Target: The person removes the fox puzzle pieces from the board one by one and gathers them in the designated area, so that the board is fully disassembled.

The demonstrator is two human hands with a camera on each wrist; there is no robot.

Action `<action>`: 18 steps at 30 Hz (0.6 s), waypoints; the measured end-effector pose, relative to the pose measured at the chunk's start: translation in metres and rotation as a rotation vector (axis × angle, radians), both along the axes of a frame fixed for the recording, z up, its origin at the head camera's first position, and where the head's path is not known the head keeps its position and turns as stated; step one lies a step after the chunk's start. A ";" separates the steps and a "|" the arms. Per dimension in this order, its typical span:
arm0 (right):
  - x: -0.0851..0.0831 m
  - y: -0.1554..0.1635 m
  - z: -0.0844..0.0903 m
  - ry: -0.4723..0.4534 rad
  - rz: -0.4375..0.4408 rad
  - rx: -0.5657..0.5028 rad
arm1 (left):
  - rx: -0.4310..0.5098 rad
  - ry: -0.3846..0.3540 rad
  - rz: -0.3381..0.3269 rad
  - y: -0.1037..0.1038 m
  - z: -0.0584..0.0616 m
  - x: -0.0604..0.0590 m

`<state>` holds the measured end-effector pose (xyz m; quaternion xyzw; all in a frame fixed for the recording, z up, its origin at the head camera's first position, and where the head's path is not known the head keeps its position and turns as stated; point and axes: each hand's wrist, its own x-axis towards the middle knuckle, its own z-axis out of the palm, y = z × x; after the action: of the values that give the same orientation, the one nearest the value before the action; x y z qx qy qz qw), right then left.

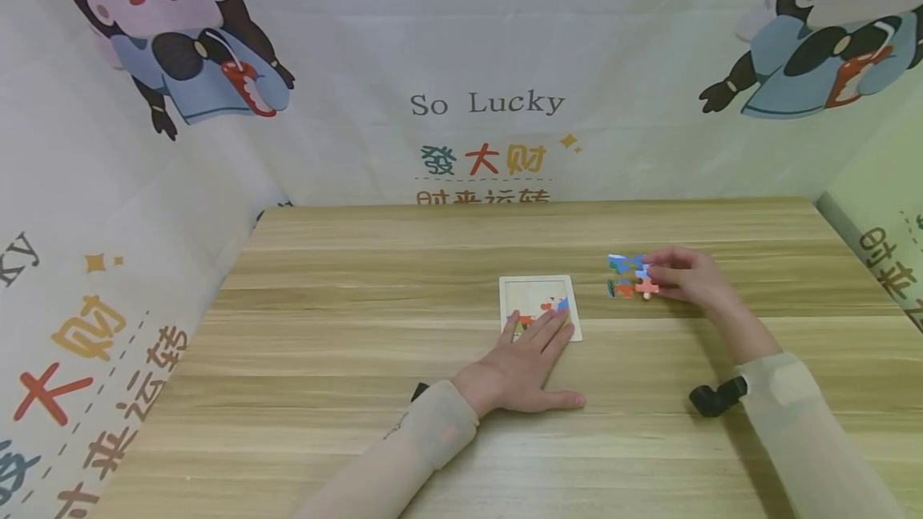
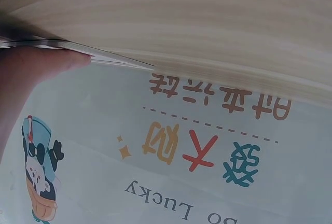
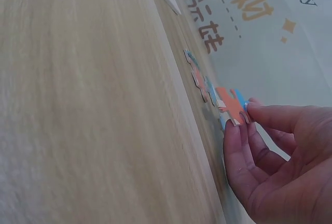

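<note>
My left hand (image 1: 522,367) lies with fingers spread straight over the lower part of a white square puzzle frame (image 1: 506,295). Fitted pieces in red, white and blue show in the frame above the fingertips, and the hand covers the rest of them. To the right of the frame, my right hand (image 1: 688,275) pinches a puzzle piece (image 3: 231,105), orange with a blue edge, between thumb and fingers. In the right wrist view it is lifted at a tilt. Several loose puzzle pieces (image 1: 618,289) lie beside that hand's fingertips.
The wooden table (image 1: 346,327) reaches to a printed cloth backdrop (image 1: 490,38) behind it, with more cloth at both sides. A black wrist camera (image 1: 717,397) sits at the right sleeve.
</note>
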<state>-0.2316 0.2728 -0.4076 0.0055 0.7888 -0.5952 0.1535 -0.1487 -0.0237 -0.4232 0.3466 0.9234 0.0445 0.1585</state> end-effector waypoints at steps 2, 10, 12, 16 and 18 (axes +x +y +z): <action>0.000 0.001 0.000 -0.008 -0.006 -0.004 | -0.002 0.002 0.000 0.000 0.000 0.000; 0.000 0.003 -0.001 -0.007 -0.001 0.017 | 0.002 -0.002 0.004 -0.001 0.001 0.001; 0.001 0.003 -0.001 -0.002 0.003 0.029 | 0.003 -0.004 0.005 0.000 0.001 0.001; 0.001 0.002 0.000 0.008 0.001 0.061 | 0.002 -0.003 0.006 0.000 0.001 0.001; 0.002 0.001 0.000 0.013 -0.002 0.073 | 0.001 -0.002 0.005 0.000 0.001 0.001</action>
<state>-0.2300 0.2740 -0.4074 0.0081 0.8109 -0.5662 0.1474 -0.1478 -0.0241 -0.4221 0.3444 0.9241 0.0460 0.1593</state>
